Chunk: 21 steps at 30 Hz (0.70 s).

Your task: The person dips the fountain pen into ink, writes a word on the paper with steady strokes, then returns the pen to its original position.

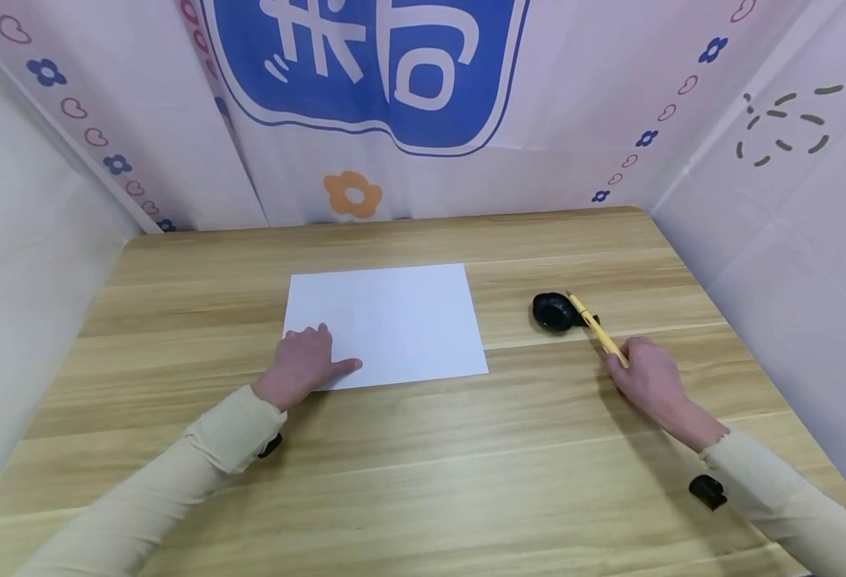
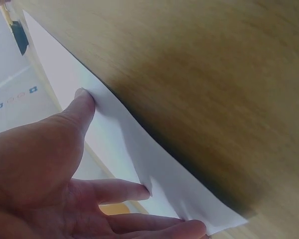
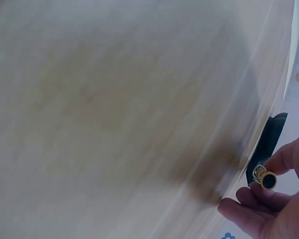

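A blank white sheet of paper [image 1: 408,320] lies on the wooden table. My left hand [image 1: 302,365] rests on its near left corner, thumb and fingers spread; in the left wrist view the thumb and fingertips touch the sheet [image 2: 114,127]. Off to the right, my right hand [image 1: 650,381] pinches a yellow-handled ink brush [image 1: 598,329] near its rear end. The brush slants across the handle side of a small black ink dish [image 1: 553,312], its dark tip just past the bowl. Seen from the right wrist, the brush's round end [image 3: 268,180] faces the camera.
The wooden table [image 1: 423,473] runs back to a printed cloth wall [image 1: 538,180] with a large blue emblem. White cloth walls close in the left and right sides. Black wrist devices [image 1: 707,491] hang under both sleeves.
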Tool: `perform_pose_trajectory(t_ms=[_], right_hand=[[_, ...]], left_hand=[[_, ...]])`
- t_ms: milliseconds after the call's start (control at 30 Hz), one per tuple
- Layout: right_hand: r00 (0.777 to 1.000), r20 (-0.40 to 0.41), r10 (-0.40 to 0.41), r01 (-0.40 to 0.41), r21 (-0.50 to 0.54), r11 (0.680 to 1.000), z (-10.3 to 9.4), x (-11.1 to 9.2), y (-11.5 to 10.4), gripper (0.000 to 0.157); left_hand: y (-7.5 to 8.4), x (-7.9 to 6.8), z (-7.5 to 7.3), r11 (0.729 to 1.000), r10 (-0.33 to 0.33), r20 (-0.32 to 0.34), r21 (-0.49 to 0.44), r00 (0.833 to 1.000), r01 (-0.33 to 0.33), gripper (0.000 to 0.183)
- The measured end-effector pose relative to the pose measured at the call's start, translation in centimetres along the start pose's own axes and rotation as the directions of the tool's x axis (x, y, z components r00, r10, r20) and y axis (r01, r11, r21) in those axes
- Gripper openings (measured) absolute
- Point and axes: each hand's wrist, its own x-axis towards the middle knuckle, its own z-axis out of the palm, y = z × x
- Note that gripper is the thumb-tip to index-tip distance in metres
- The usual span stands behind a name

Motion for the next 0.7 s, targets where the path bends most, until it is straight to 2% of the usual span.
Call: perform_pose_trajectory(t_ms=[233, 700], right_hand=[[0.998, -0.058, 0.001, 0.0, 0.018, 1.0, -0.3, -0.2, 0.3, 0.019], [0.994, -0.106, 0.017, -0.011, 0.055, 0.998, -1.3, -0.5, 0.3, 0.023]], left_hand=[[0.0, -0.1, 0.0, 1.0, 0.006, -0.004, 0.025, 1.0, -0.005, 0.066], [0.0, 0.0, 0.2, 0.999, -0.007, 0.005, 0.036, 1.0, 0.006, 0.069]])
